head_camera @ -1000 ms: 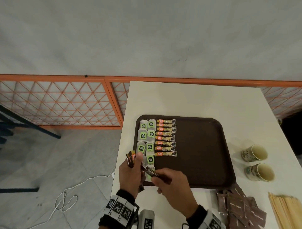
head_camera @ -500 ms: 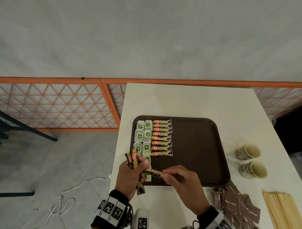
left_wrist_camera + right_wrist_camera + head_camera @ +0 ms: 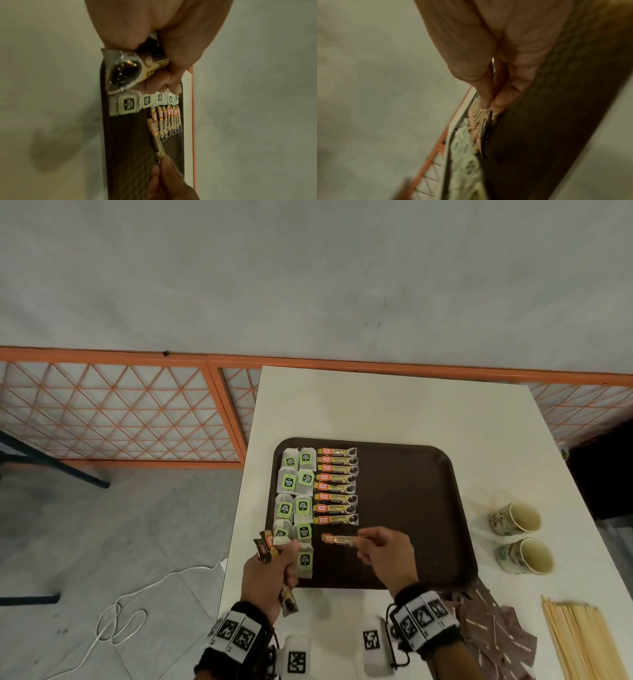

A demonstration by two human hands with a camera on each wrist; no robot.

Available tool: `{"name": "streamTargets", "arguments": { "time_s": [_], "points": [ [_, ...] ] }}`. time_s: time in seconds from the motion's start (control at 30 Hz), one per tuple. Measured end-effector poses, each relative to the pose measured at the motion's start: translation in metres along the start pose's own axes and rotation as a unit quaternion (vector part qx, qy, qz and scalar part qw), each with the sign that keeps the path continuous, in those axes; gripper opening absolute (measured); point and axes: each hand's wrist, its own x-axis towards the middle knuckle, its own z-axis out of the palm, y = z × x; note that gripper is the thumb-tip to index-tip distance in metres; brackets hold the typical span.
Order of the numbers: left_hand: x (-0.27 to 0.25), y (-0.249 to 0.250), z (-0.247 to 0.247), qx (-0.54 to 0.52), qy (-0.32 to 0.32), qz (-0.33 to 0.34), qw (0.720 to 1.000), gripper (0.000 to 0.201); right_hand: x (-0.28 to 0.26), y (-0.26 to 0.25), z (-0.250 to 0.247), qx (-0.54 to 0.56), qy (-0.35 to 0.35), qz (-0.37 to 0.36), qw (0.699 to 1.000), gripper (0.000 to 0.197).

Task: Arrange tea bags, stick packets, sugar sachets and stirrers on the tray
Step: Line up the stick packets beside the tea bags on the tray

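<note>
Pinched in the right hand (image 3: 387,553), one stick packet (image 3: 339,539) hovers over the tray (image 3: 411,508) at 6 o'clock of the packet row (image 3: 337,486); the left hand (image 3: 270,580) clutches spare packets (image 3: 265,546).

The head view is dim and evenly lit, sharp at centre, with the orange railing (image 3: 308,364) bowed by wide-angle distortion toward 12 o'clock. The left wrist view is soft, with glare on the foil stick packets (image 3: 123,70) and a shadow at 8 o'clock. The right wrist view is heavily motion-blurred throughout.
</note>
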Motion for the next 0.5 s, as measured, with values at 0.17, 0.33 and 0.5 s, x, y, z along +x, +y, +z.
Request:
{"name": "streamTargets", "arguments": {
  "time_s": [0.17,0.33,0.5],
  "points": [
    [0.000,0.001,-0.018,0.030,-0.006,-0.013,0.999,0.019,0.025,0.013,-0.001,-0.179,0.052,-0.031,0.982,0.020],
    [0.001,0.003,-0.021,0.042,-0.006,-0.010,0.999,0.017,0.019,0.014,0.010,-0.306,0.000,-0.184,0.934,0.012],
    [0.000,0.005,-0.019,0.046,-0.004,-0.005,0.999,0.017,0.025,0.012,0.027,-0.321,-0.048,-0.198,0.925,0.012]
  ]
}}
